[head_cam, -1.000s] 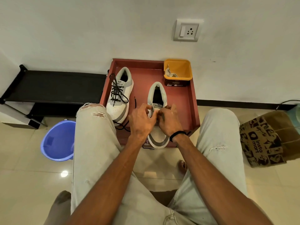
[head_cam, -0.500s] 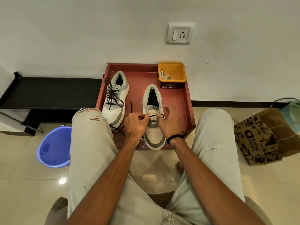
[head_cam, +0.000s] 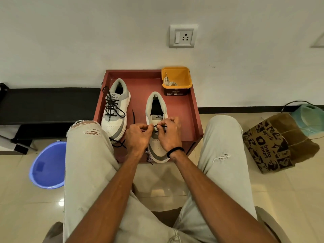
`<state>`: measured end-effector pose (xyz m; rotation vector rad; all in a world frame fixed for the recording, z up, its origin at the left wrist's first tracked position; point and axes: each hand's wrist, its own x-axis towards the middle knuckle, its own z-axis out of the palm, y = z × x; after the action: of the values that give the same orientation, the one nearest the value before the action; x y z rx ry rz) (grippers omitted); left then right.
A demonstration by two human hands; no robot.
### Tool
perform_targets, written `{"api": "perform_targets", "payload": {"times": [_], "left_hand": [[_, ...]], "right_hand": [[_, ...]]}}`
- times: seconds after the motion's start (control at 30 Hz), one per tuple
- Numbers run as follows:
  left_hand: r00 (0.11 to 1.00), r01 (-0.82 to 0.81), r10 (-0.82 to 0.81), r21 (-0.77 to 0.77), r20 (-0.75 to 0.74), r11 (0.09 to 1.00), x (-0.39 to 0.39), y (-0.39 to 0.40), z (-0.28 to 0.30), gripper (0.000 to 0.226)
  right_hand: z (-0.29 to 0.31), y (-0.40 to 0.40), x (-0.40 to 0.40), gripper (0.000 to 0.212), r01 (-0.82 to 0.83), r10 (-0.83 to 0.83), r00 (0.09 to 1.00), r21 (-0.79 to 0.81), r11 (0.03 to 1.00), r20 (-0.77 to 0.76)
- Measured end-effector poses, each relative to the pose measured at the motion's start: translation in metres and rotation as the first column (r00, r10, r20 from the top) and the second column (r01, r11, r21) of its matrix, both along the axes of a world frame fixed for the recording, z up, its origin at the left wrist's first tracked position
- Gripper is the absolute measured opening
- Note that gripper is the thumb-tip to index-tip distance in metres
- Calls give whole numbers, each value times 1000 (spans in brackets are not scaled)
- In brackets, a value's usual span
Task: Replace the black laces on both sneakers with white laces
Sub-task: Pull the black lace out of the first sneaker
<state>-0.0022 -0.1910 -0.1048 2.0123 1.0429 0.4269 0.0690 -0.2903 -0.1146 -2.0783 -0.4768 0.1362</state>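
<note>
Tray (head_cam: pixel 192 109) under both hands, red | laced sneaker (head_cam: pixel 114 111) beyond left hand (head_cam: pixel 137 137) | sneaker (head_cam: pixel 157 120) beneath both hands | tub (head_cam: pixel 182 79) past right hand (head_cam: pixel 169 135), white laces (head_cam: pixel 169 82) inside | black lace (head_cam: pixel 160 126) pinched between both hands' fingertips (over the tongue).

Saw bare forearms, no sleeves in view. Right wrist had a thin black band (head_cam: pixel 175 151), looked like a hair tie or cord bracelet. Left hand (head_cam: pixel 138 139) and right hand (head_cam: pixel 169 135) were bare, no rings or gloves that I could make out. Trousers (head_cam: pixel 91 172) were pale grey-beige, distressed: frayed rip at the left knee (head_cam: pixel 87 128), smaller ripped patch on the right thigh (head_cam: pixel 221 157). Bare toes (head_cam: pixel 190 156) just showed below the right wrist
</note>
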Motion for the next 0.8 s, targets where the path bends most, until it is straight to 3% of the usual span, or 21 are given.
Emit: {"api": "perform_targets", "payload": {"times": [0.13,0.27,0.4,0.5,0.6,0.7,0.8], "left_hand": [[1000,8,-8,6,-9,1000,4,0,2,27],[1000,5,-5,4,-17,1000,4,-2,4,26],[1000,4,-4,0,-10,1000,3,-2,3,26],[1000,1,-1,13,-20,1000,3,-1,2,27],[1000,3,-2,13,-24,1000,3,-1,2,28],[1000,4,-4,0,-14,1000,4,-1,2,27],[1000,7,-7,-5,-2,1000,3,-1,3,25]], "right_hand": [[10,-2,8,9,159,-111,963,187,969,-244],[13,-1,18,12,404,-199,835,327,854,-513],[19,-3,25,7,590,-10,670,525,613,-742],[27,-5,23,6,605,71,648,569,556,-758],[28,-6,24,5,448,-34,759,483,752,-651],[27,-8,22,7,104,-40,961,223,969,-273],[17,-7,15,16,-157,165,985,-116,981,57]]}}
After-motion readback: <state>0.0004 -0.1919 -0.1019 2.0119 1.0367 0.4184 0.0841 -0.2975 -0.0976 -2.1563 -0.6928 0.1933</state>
